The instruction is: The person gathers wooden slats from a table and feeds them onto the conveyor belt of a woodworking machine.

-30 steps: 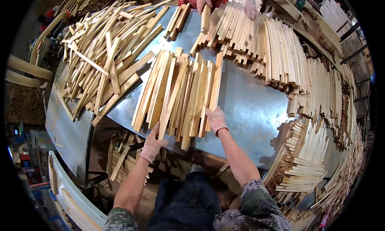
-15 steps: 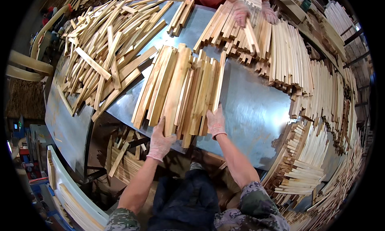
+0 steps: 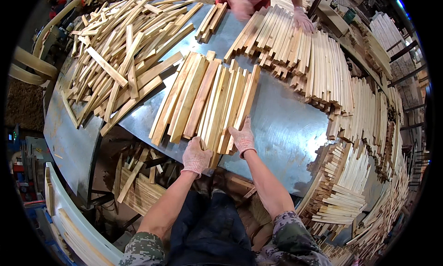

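Observation:
A row of wooden strips (image 3: 203, 100) lies side by side on the metal table, their near ends overhanging the front edge. My left hand (image 3: 196, 156), in a pale knit glove, is closed at the near ends around the middle of the row. Its fingertips are partly hidden by the hand itself. On the right side of the row, my gloved right hand (image 3: 243, 137) grips the outer strips, with the thumb across their tops and the fingers along the outer side.
A loose heap of strips (image 3: 115, 58) covers the table's left part. Stacked rows of strips (image 3: 330, 72) run along the right, with another stack (image 3: 341, 187) nearer. A small bundle (image 3: 211, 22) lies at the back. Across the metal table (image 3: 286, 123), a co-worker's gloved hand (image 3: 303, 20) touches the strips.
A strip that stood proud in the row now lies level with the others. My left hand has shifted right along the near ends, my right slightly left. The co-worker's one hand has moved off the stack.

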Demonstrator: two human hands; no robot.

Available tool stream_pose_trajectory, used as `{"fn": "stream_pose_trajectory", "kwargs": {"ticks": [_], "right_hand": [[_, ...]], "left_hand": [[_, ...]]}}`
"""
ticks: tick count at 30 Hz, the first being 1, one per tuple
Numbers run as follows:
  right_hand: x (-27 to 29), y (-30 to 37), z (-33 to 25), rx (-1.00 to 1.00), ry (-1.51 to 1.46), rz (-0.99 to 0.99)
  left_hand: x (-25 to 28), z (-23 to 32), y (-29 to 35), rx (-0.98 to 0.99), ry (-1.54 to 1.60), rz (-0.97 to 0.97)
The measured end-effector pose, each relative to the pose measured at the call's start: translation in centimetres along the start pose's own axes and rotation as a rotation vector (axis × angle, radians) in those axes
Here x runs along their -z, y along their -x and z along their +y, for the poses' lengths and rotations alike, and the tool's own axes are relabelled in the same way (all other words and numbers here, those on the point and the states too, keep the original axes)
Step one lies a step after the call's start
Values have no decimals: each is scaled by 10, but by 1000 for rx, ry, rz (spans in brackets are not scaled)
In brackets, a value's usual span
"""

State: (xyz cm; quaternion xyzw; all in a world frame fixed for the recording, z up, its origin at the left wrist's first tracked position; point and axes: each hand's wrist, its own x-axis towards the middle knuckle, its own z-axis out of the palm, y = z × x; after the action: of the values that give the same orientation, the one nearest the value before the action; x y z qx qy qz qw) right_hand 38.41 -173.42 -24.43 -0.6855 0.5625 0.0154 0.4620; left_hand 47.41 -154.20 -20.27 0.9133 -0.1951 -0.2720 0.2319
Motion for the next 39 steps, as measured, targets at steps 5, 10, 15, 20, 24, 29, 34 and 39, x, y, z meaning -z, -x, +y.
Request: {"fn": "stream_pose_trajectory", "kwargs": {"ticks": [5, 10, 15, 20, 24, 29, 34, 39], "right_hand": [[-18, -25, 28, 74, -230, 148], [-25, -9, 27, 75, -400, 177], [-43, -30, 55, 124, -414, 220], [-28, -14, 32, 56, -489, 115], [-37, -27, 52, 57, -587, 109], [-38, -37, 49, -27, -699, 60], [-42, -38, 34, 59, -762, 129], [-53, -31, 48, 48, -765, 172]], "left_hand": [[17, 4, -9, -9, 91, -40], [49, -39, -20, -118, 190, 56], [85, -34, -51, -152, 195, 33], [90, -29, -78, -292, 40, -135], [110, -80, -148, -247, -150, 376], [108, -107, -224, -124, -91, 111], [88, -78, -234, -81, -69, 62], [44, -87, -205, -93, 59, 83]]}}
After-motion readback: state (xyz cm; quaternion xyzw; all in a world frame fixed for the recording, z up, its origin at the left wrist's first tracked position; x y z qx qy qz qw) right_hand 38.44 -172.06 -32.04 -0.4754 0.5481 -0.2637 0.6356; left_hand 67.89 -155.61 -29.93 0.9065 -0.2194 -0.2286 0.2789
